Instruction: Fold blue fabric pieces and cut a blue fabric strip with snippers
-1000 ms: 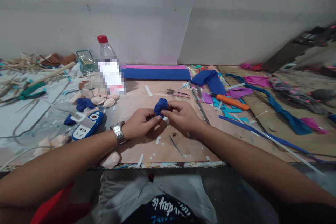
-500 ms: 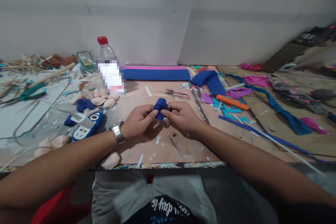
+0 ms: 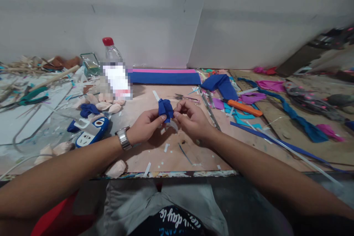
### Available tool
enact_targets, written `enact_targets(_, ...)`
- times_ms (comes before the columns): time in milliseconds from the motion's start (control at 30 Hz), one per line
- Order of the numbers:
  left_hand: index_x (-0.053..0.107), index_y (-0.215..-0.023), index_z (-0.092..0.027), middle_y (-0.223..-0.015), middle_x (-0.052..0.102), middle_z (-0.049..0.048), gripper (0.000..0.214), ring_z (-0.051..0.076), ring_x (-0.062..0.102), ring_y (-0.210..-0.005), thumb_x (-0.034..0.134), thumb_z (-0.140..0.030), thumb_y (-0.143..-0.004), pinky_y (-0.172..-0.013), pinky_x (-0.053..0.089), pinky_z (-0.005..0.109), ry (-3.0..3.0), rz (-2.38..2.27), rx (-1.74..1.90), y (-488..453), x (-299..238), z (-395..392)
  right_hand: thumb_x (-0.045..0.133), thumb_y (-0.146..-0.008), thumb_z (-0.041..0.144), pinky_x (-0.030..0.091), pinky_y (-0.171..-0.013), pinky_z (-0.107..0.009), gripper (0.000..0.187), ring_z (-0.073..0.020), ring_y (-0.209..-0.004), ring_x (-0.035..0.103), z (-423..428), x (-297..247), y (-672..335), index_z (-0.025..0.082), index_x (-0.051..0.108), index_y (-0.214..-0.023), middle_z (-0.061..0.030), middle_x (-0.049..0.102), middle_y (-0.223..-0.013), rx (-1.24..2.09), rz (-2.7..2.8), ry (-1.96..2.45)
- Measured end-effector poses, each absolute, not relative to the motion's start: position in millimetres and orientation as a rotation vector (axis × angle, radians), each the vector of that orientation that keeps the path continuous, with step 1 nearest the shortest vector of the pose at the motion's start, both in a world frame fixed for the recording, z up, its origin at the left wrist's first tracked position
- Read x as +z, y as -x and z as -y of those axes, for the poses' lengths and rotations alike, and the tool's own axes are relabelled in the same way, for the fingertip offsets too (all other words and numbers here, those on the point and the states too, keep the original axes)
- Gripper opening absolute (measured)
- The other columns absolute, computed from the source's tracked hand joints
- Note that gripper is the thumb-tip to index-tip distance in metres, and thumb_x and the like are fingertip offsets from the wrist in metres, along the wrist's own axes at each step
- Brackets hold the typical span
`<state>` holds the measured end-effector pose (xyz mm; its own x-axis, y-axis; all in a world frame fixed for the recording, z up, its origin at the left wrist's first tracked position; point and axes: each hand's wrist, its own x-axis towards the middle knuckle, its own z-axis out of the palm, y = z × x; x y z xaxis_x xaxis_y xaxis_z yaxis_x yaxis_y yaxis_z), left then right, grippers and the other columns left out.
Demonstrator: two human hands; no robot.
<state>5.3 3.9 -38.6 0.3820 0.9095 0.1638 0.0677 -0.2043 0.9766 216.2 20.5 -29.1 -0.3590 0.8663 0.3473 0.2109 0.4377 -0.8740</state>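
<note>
A bunched blue crepe-paper flower [image 3: 165, 110] is pinched between the thumb and fingers of my left hand [image 3: 147, 125], above the middle of the table. My right hand [image 3: 193, 121] is just to its right, thumb and fingertips pressed together by the flower's edge. What those fingertips hold, if anything, I cannot make out. A pale curved strip [image 3: 174, 126] shows under the flower, between the two hands. Behind my right hand lie small thread snips [image 3: 186, 97]. Another blue paper flower [image 3: 89, 110] rests on the left, by the power strip.
A red-capped bottle [image 3: 107, 41] and a blue-and-pink paper strip [image 3: 166, 78] are at the back. Left are a power strip [image 3: 90, 138], peach paper petals [image 3: 103, 106] and green-handled pliers [image 3: 34, 96]. An orange utility knife [image 3: 245, 107] and paper scraps lie right.
My right hand has come away slightly to the right of the flower. The flower has shifted a little left in my left hand and turned, showing more of its folds.
</note>
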Motion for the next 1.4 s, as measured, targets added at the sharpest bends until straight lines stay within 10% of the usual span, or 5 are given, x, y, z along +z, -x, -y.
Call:
enact_targets(367, 0.077, -0.106, -0.015, -0.092, 0.077, 0.0061, 0.028, 0.017, 0.066, -0.077, 0.064, -0.036, -0.092, -0.075, 0.052, 0.030, -1.540, -0.897, 0.992, -5.7, -38.1, -3.7, 0.059, -0.094, 0.016, 0.054, -0.083, -0.034, 0.036, -0.0175, -0.088, 0.064, -13.0, -22.3, -219.6, 0.026, 0.055, -0.128, -0.0065, 0.065, -0.118, 0.758, 2.039, 0.774)
enact_targets(800, 0.069, -0.108, -0.017, -0.096, 0.076, 0.0055, 0.023, 0.020, 0.067, -0.082, 0.060, -0.035, -0.097, -0.076, 0.050, 0.032, -1.938, -1.004, 0.913, -2.1, -34.9, 1.7, 0.067, -0.091, 0.023, 0.048, -0.070, -0.029, 0.016, -0.0137, -0.074, 0.057, -19.2, -24.7, -214.2, 0.023, 0.051, -0.092, 0.0008, 0.056, -0.087, 0.816, 1.890, 0.820)
enact_targets(1400, 0.054, -0.074, -0.019, -0.068, 0.059, -0.0019, 0.027, 0.013, 0.051, -0.065, 0.061, -0.034, -0.096, -0.066, 0.041, 0.027, -2.116, -1.132, 1.210, -0.5, -30.6, 5.3, 0.068, -0.091, 0.022, 0.045, -0.064, -0.026, 0.014, -0.0120, -0.067, 0.055, -19.7, -27.7, -215.5, 0.022, 0.054, -0.089, 0.0024, 0.058, -0.081, 0.684, 1.905, 0.826)
